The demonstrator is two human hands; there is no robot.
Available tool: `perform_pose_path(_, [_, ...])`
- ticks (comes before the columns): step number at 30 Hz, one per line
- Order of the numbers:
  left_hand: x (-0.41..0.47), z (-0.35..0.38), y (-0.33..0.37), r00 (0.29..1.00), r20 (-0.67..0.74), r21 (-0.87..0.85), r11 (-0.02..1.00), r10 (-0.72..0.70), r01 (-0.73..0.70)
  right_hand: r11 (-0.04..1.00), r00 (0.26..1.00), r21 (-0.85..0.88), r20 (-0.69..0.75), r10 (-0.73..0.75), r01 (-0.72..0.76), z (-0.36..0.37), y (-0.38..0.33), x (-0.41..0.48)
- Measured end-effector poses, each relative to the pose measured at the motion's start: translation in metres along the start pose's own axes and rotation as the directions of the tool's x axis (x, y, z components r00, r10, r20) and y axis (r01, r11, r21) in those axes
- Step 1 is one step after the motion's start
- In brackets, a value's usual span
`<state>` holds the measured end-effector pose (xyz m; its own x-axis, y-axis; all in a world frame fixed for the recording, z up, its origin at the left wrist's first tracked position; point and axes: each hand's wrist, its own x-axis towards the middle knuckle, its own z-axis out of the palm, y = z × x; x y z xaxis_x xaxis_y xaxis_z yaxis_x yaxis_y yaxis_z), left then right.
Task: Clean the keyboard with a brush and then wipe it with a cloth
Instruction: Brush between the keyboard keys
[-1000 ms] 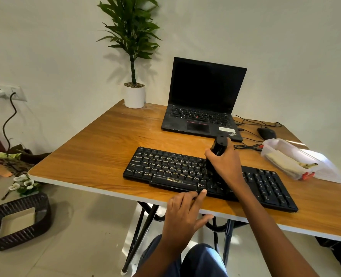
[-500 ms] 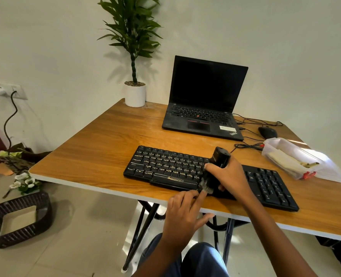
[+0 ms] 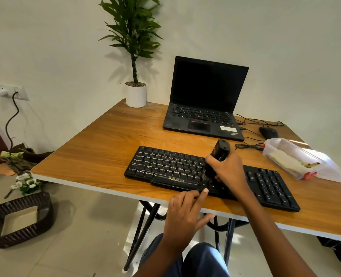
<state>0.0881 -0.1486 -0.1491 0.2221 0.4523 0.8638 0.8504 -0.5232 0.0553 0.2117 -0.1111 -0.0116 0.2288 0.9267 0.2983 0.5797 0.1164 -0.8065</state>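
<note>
A black keyboard [image 3: 165, 166] lies along the front of the wooden table [image 3: 105, 156]. My right hand [image 3: 228, 171] grips a black brush [image 3: 218, 154] by its thick handle, bristles down on the keys near the keyboard's middle. My left hand [image 3: 185, 214] rests at the table's front edge with straight fingers touching the keyboard's front rim. A whitish cloth seems to lie inside a clear plastic bag [image 3: 297, 158] at the right.
An open black laptop [image 3: 203, 100] stands behind the keyboard, with a mouse [image 3: 268, 132] and cables to its right. A potted plant [image 3: 135, 92] sits at the table's back corner. A dark woven basket [image 3: 17, 218] stands on the floor at left.
My right hand dragged the brush toward the keyboard's front edge, then moved it slightly back up over the keys. My left hand stayed at the front rim.
</note>
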Motion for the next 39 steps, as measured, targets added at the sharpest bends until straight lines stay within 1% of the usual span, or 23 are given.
perform_pose_path(2, [0.001,0.000,0.000,1.000,-0.001,0.000,1.000,0.001,-0.001,1.000,0.998,0.031,0.067,-0.001,-0.001,0.003,-0.001,-0.008])
perform_pose_path(4, [0.001,0.000,0.000,1.000,-0.004,-0.002,1.000,0.004,-0.004,0.997,0.982,0.056,0.185,0.048,-0.059,-0.002,0.000,-0.013])
perform_pose_path(5, [0.001,0.000,-0.001,1.000,-0.005,-0.002,1.000,0.005,-0.005,0.995,0.974,0.054,0.215,0.067,-0.080,-0.006,0.000,-0.011])
perform_pose_path(6, [0.000,0.000,-0.001,1.000,-0.007,0.001,1.000,0.006,-0.006,0.995,0.977,0.045,0.202,0.074,-0.084,-0.008,0.001,-0.007])
perform_pose_path(7, [0.001,0.001,-0.001,1.000,-0.007,0.002,1.000,0.006,-0.006,0.997,0.987,0.031,0.150,0.065,-0.070,-0.009,0.000,-0.003])
perform_pose_path(9, [0.001,0.000,0.000,1.000,-0.004,0.000,1.000,0.005,-0.005,1.000,1.000,0.006,0.017,0.001,-0.001,-0.006,0.000,0.001])
perform_pose_path(10, [0.001,0.000,0.000,1.000,-0.001,-0.002,1.000,0.003,-0.003,0.999,0.999,0.010,-0.017,-0.041,0.042,-0.002,0.000,0.001])
perform_pose_path(12, [0.001,0.000,0.000,1.000,0.006,-0.003,1.000,0.003,-0.003,0.995,0.996,0.056,0.007,-0.083,0.083,0.006,0.002,-0.002])
perform_pose_path(15, [0.002,-0.001,0.000,1.000,0.003,-0.015,1.000,-0.004,0.004,0.998,0.995,0.065,0.095,-0.032,0.026,0.008,0.005,0.003])
perform_pose_path(17, [0.003,-0.001,-0.001,1.000,0.002,-0.016,1.000,-0.003,0.003,1.000,0.999,0.024,0.053,-0.013,0.012,0.005,0.003,0.014])
perform_pose_path(20, [0.003,-0.002,-0.001,1.000,0.005,-0.019,1.000,-0.002,0.003,0.991,0.992,-0.056,-0.031,-0.125,0.123,0.009,0.001,0.019])
perform_pose_path(22, [0.002,-0.001,-0.001,1.000,0.009,-0.019,1.000,-0.005,0.005,0.993,0.992,-0.025,0.042,-0.117,0.118,0.011,0.002,0.018])
perform_pose_path(24, [0.001,-0.001,-0.001,1.000,0.015,-0.012,1.000,-0.005,0.005,1.000,0.984,0.019,0.180,-0.002,-0.002,0.006,0.000,0.022])
perform_pose_path(25, [0.001,-0.001,-0.001,1.000,0.018,-0.009,1.000,-0.005,0.005,0.999,0.977,0.006,0.208,0.049,-0.052,0.003,0.000,0.027])
perform_pose_path(26, [0.001,-0.001,-0.001,1.000,0.018,-0.007,1.000,-0.004,0.005,0.997,0.979,-0.013,0.190,0.074,-0.073,0.000,-0.001,0.032])
perform_pose_path(27, [0.002,-0.002,-0.001,1.000,0.016,-0.007,1.000,-0.005,0.005,0.998,0.989,-0.039,0.135,0.054,-0.049,-0.001,-0.002,0.036])
perform_pose_path(29, [0.002,-0.002,-0.001,1.000,0.016,-0.007,1.000,-0.008,0.008,0.994,0.997,-0.094,0.039,-0.060,0.063,0.003,-0.003,0.040])
perform_pose_path(30, [0.002,-0.003,0.000,1.000,0.017,-0.004,1.000,-0.007,0.007,0.991,0.995,-0.098,0.033,-0.090,0.093,0.007,-0.002,0.041])
perform_pose_path(31, [0.002,-0.003,0.000,1.000,0.018,-0.002,1.000,-0.004,0.005,0.994,0.995,-0.077,0.055,-0.079,0.083,0.009,-0.001,0.040])
perform_pose_path(34, [0.003,-0.003,0.000,1.000,0.020,0.006,1.000,-0.001,0.001,0.996,0.977,-0.024,0.197,0.088,-0.085,0.006,0.002,0.041])
perform_pose_path(35, [0.003,-0.003,0.000,1.000,0.020,0.008,1.000,-0.001,0.001,0.993,0.973,-0.032,0.196,0.118,-0.113,0.003,0.003,0.044])
perform_pose_path(37, [0.003,-0.003,0.000,1.000,0.014,0.011,1.000,0.000,-0.001,0.995,0.992,-0.028,0.080,0.102,-0.100,0.001,0.004,0.048])
perform_pose_path(39, [0.001,-0.002,0.000,1.000,0.019,0.010,1.000,0.001,-0.001,0.999,0.999,-0.016,-0.029,0.027,-0.028,0.005,0.003,0.042])
